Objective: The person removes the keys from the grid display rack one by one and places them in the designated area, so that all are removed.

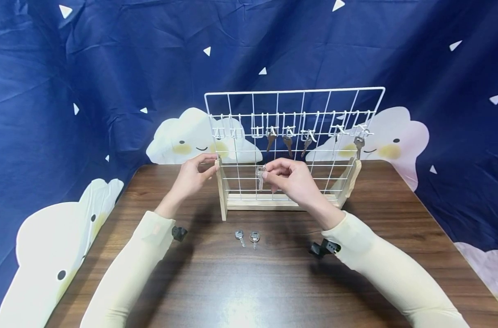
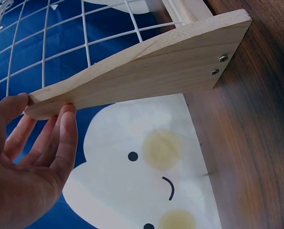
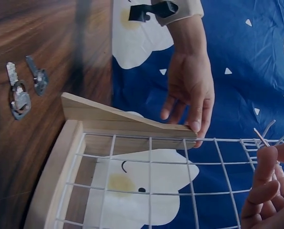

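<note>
In the head view my right hand (image 1: pixel 291 179) pinches a silver key (image 1: pixel 261 176) between thumb and fingertips, blade hanging down, in front of the white wire grid rack (image 1: pixel 295 90). The right wrist view shows that hand (image 3: pixel 270 200) at the lower right, a thin bit of the key standing out past the thumb. My left hand (image 1: pixel 193 175) holds the upper end of the rack's left wooden side support (image 1: pixel 221 191). Seen from the left wrist, the thumb lies on one side of this wood (image 2: pixel 132 71) and the fingers on the other.
Two loose keys, one (image 1: pixel 240 237) left of the other (image 1: pixel 255 238), lie on the brown wooden table (image 1: pixel 249 278) before the rack. Several keys, among them a brown one (image 1: pixel 271 140), hang from a row of white hooks (image 1: pixel 257 131). Behind hangs a blue cloth (image 1: pixel 130 59) with clouds.
</note>
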### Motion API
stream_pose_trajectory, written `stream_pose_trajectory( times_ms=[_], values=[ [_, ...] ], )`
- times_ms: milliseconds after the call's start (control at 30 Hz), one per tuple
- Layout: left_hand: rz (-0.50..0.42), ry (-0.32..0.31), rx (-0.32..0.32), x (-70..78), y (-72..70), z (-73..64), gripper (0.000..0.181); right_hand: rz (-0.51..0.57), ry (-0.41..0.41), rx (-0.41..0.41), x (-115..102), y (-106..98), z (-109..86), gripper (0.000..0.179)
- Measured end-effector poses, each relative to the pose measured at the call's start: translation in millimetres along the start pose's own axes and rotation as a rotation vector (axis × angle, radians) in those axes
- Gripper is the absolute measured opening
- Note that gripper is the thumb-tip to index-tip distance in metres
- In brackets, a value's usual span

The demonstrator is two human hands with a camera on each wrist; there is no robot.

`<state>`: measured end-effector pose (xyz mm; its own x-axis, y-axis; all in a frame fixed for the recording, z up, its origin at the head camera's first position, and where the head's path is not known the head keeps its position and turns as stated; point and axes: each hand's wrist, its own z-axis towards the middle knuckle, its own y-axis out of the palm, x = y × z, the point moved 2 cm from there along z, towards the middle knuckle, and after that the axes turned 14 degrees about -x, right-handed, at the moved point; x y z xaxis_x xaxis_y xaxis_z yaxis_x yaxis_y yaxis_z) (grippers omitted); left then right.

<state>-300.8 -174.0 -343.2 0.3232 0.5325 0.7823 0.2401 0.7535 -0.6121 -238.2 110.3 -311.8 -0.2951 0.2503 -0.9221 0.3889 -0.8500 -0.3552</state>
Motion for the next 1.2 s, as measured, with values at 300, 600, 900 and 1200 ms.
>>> stream_pose_trajectory(
  times_ms=[300,600,900,1200],
  values=[
    [-0.007,0.009,0.006,-0.5,0.2,0.3,0.037,-0.033,0.015,-0.027,13.6,1.8,-4.9,0.018],
    [-0.004,0.014,0.010,-2.5,0.9,0.4,0.036,-0.006,0.050,-0.052,26.9,5.5,-8.5,0.020],
    [0.002,0.013,0.014,-3.0,1.3,0.4,0.036,0.000,0.079,-0.085,38.4,6.1,-11.4,0.021],
    [0.006,0.009,0.012,-0.9,0.8,0.3,0.036,0.092,0.168,-0.116,48.0,8.4,-15.8,0.024]
  ],
)
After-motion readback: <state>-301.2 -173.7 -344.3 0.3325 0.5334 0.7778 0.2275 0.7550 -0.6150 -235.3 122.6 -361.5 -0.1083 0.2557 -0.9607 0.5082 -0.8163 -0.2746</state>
